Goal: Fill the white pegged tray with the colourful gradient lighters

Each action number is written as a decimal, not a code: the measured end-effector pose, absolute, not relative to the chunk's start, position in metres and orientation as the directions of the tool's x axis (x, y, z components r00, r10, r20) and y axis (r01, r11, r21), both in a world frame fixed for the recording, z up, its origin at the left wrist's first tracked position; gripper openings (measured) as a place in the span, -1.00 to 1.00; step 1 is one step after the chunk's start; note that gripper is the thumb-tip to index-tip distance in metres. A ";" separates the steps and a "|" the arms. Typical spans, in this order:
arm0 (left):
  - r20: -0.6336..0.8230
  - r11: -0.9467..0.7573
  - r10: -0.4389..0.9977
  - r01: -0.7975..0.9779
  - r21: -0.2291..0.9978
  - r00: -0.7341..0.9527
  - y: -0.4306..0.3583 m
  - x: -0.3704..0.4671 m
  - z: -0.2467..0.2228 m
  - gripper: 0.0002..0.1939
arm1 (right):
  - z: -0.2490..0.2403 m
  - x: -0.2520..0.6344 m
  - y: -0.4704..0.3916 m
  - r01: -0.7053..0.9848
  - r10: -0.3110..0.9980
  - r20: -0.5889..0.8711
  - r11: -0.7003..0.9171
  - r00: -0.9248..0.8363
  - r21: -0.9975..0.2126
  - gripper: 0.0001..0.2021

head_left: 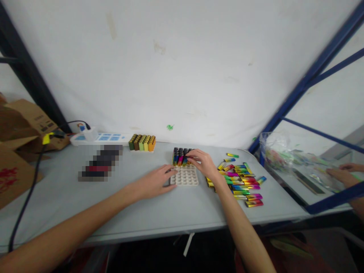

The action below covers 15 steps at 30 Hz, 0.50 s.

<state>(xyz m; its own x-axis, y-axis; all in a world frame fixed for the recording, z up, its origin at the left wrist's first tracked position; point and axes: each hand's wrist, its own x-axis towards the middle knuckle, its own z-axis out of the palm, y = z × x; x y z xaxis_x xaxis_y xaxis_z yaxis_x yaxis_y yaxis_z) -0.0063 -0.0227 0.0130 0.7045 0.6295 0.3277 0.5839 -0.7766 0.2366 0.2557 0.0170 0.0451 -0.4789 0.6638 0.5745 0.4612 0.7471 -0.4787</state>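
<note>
A white tray with rows of holes (184,177) lies on the grey table, its back rows filled with upright, shiny multicoloured lighters with dark tops (180,157). My left hand (155,182) rests at the tray's left edge, thumb and fingers apart, nothing held. Over the right end of the standing lighters is my right hand (203,162), its fingers curled together at a lighter there; the fingertips partly hide it. Just right of the tray, loose metallic lighters (241,182) lie in a pile, partly behind my right forearm.
A second filled tray of lighters (142,143) stands near the wall. Farther left are a power strip (110,139), a blurred dark object (101,163) and cardboard boxes (17,163). Blue metal posts (303,85) rise at the right; beyond them show another person's hands (339,176) and plastic bags (277,151).
</note>
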 end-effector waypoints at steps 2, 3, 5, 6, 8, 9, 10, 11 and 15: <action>0.323 -0.775 0.632 0.588 0.234 0.705 -0.023 -0.006 0.013 -0.54 | 0.044 0.255 0.017 0.491 0.635 0.593 0.767 -0.495 -0.412 -0.82; 0.315 -0.773 0.633 0.590 0.231 0.707 -0.023 -0.006 0.013 -0.54 | 0.044 0.255 0.017 0.515 0.622 0.605 0.772 -0.497 -0.372 -0.82; 0.299 -0.771 0.637 0.597 0.222 0.711 -0.022 -0.006 0.013 -0.54 | 0.044 0.254 0.017 0.565 0.607 0.624 0.768 -0.492 -0.302 -0.81; 0.294 -0.770 0.638 0.600 0.219 0.712 -0.022 -0.006 0.013 -0.54 | 0.044 0.254 0.018 0.583 0.606 0.628 0.762 -0.489 -0.281 -0.81; 0.296 -0.770 0.638 0.599 0.219 0.711 -0.022 -0.007 0.013 -0.53 | 0.044 0.260 0.021 0.604 0.619 0.625 0.746 -0.476 -0.280 -0.77; 0.300 -0.771 0.637 0.597 0.221 0.710 -0.021 -0.007 0.013 -0.54 | 0.044 0.266 0.024 0.614 0.633 0.625 0.732 -0.456 -0.294 -0.76; 0.304 -0.772 0.635 0.596 0.223 0.710 -0.021 -0.007 0.013 -0.54 | 0.043 0.274 0.028 0.631 0.652 0.631 0.710 -0.421 -0.313 -0.74; 0.305 -0.772 0.635 0.595 0.223 0.710 -0.021 -0.007 0.012 -0.54 | 0.042 0.284 0.033 0.658 0.673 0.641 0.677 -0.370 -0.330 -0.73; 0.315 -0.777 0.628 0.591 0.216 0.711 -0.019 -0.008 0.010 -0.53 | 0.030 0.339 0.051 0.864 0.774 0.625 0.379 -0.102 -0.330 -0.74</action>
